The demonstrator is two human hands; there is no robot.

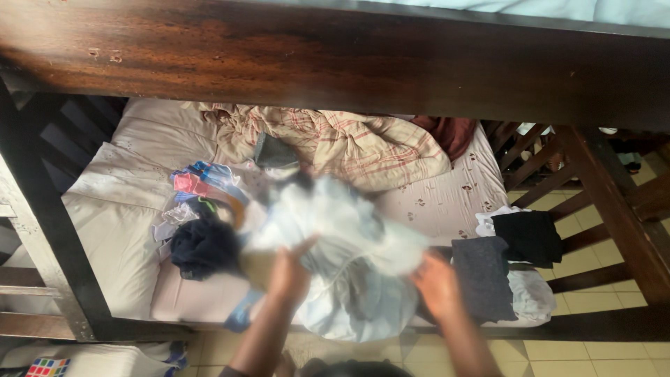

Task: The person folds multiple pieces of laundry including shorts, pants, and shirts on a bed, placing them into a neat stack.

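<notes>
I hold a pale blue-white garment (342,237), blurred by motion, over the near edge of a lower bunk mattress (118,209). My left hand (287,271) grips its left side and my right hand (437,285) grips its right side. A dark navy garment (204,246) lies just left of my left hand, beside a heap of pink, blue and white clothes (202,185). To the right of my right hand sits a folded grey piece (483,278) on folded white cloth (532,297).
A folded black garment (529,236) lies near the bed's right edge. A crumpled plaid blanket (349,143) and a maroon cloth (450,132) lie at the back. The upper bunk's dark wooden rail (335,59) spans the top; wooden posts stand left and right. Tiled floor (600,349) lies below.
</notes>
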